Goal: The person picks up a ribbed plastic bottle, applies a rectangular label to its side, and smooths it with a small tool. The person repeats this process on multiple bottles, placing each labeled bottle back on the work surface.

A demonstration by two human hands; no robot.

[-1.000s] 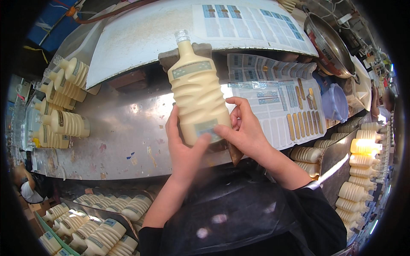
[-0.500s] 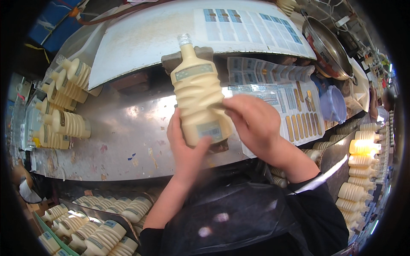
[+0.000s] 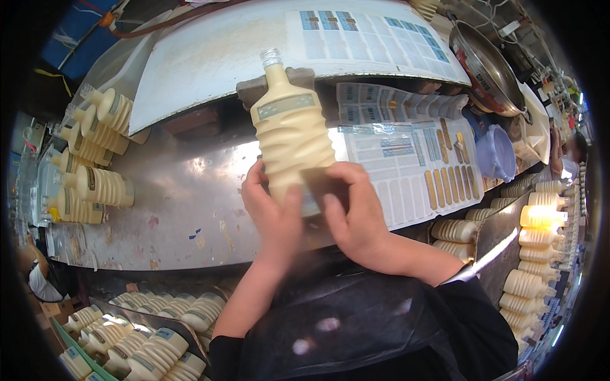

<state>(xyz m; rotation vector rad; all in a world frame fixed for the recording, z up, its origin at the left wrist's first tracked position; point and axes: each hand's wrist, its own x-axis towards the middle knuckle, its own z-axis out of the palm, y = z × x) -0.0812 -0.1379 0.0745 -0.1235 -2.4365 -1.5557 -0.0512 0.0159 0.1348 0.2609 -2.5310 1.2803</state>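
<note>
- The bottle is clasped at its lower left side by the left hand, with the thumb laid across its front.
- A dark flat piece seems to be pinched by the right hand, over the partly covered lower label.
- It is judged that this label is being smoothed; steady holding and even pressure are called for next.
- The bottle's neck is placed over a greyish block on the counter.
- At right, label sheets are spread; at left, more bottles are stacked.
</note>
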